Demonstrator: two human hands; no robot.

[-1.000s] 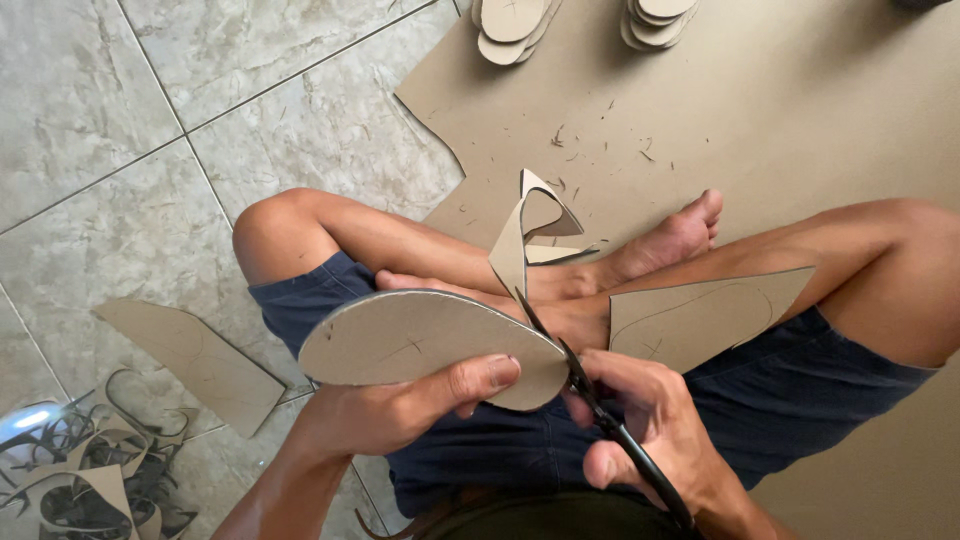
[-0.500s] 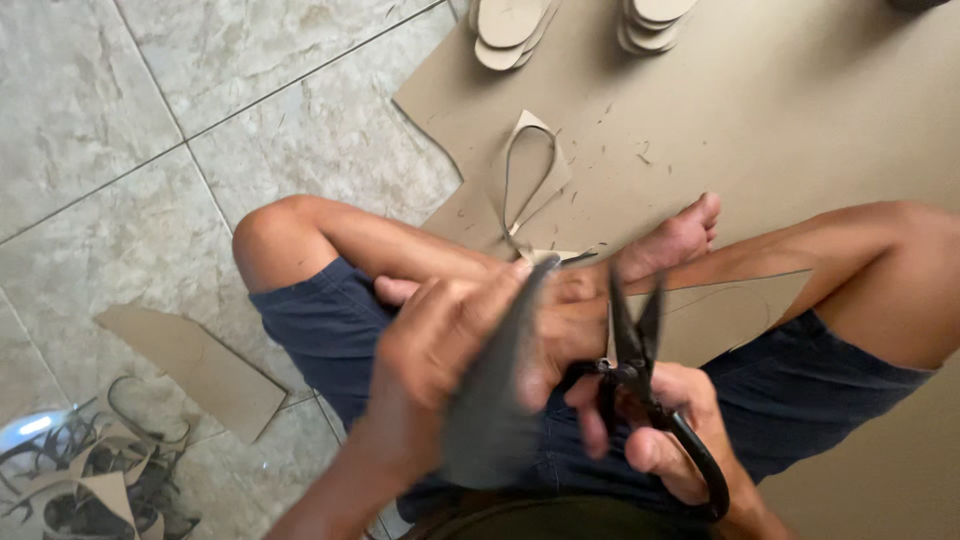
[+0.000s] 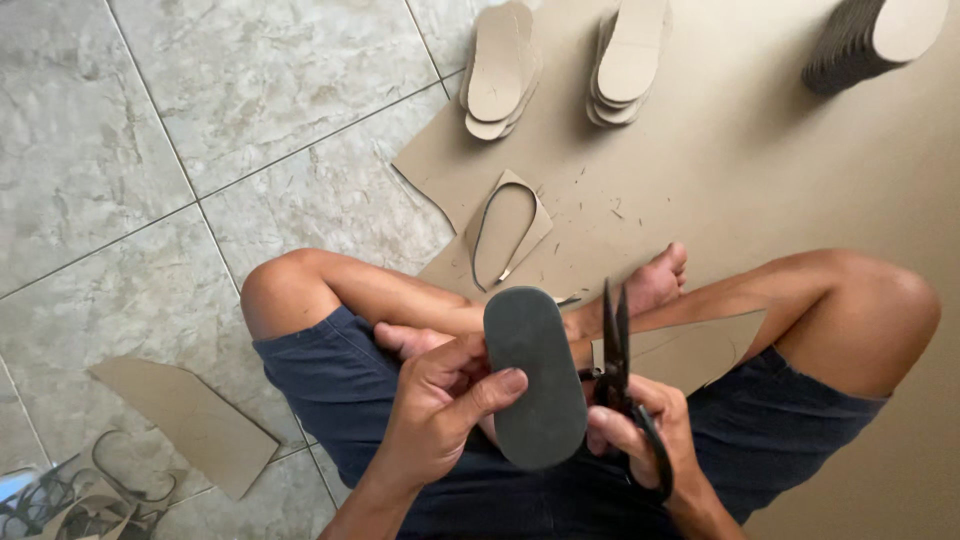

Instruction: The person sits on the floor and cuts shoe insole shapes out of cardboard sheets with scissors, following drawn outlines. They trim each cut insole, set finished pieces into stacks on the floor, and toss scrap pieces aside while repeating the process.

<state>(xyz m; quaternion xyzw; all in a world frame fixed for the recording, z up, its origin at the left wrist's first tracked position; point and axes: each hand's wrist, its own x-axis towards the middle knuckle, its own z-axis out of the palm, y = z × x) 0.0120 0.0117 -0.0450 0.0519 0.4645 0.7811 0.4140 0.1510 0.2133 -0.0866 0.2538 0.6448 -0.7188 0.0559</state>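
Note:
My left hand [image 3: 438,410] grips a sole-shaped cutout [image 3: 535,375] over my lap, its dark grey side facing up and its long axis pointing away from me. My right hand [image 3: 648,430] holds black scissors [image 3: 618,375] just to the right of the cutout, blades closed and pointing up. I sit cross-legged in dark blue shorts. A tan board piece [image 3: 690,350] lies across my right thigh beneath the scissors.
A cut-off trim loop lies on a small board scrap [image 3: 508,228] on the big tan sheet [image 3: 760,180]. Stacks of cut soles [image 3: 500,70] [image 3: 630,60] [image 3: 875,40] stand at the far edge. A board offcut [image 3: 185,420] and scrap strips [image 3: 80,495] lie on the tile floor at left.
The trimmed edge strip fell away onto the sheet in front. My left hand turned the cutout from its tan side to its dark side and stood it lengthwise; the scissors swung upright.

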